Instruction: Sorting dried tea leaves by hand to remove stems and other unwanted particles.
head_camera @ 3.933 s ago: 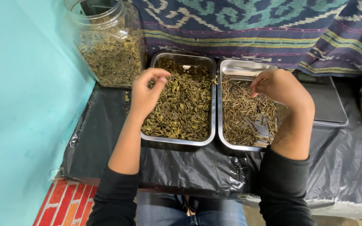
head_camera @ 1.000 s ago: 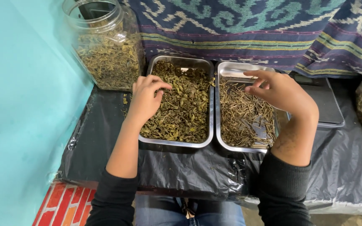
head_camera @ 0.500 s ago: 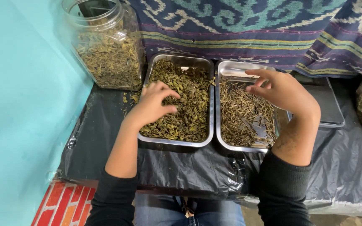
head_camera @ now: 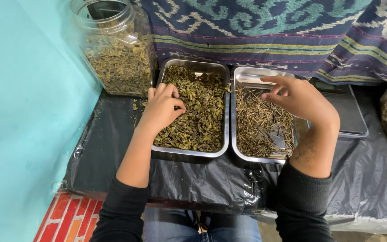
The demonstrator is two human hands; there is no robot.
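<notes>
Resting on dried leaves [head_camera: 198, 112] — left hand [head_camera: 161, 109], lengthwise tray [head_camera: 226, 117]

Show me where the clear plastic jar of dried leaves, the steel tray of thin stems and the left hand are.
Clear plastic jar of dried leaves [head_camera: 113, 54], head view, its front wall.
Steel tray of thin stems [head_camera: 251, 74], head view, bare far end.
Left hand [head_camera: 161, 110], head view, its back.

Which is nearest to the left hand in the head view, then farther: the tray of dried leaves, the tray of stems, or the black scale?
From the left hand:
1. Tray of dried leaves, directly under the fingers, on the left.
2. Tray of stems, next tray to the right.
3. Black scale, far right, beyond the right hand.
</notes>
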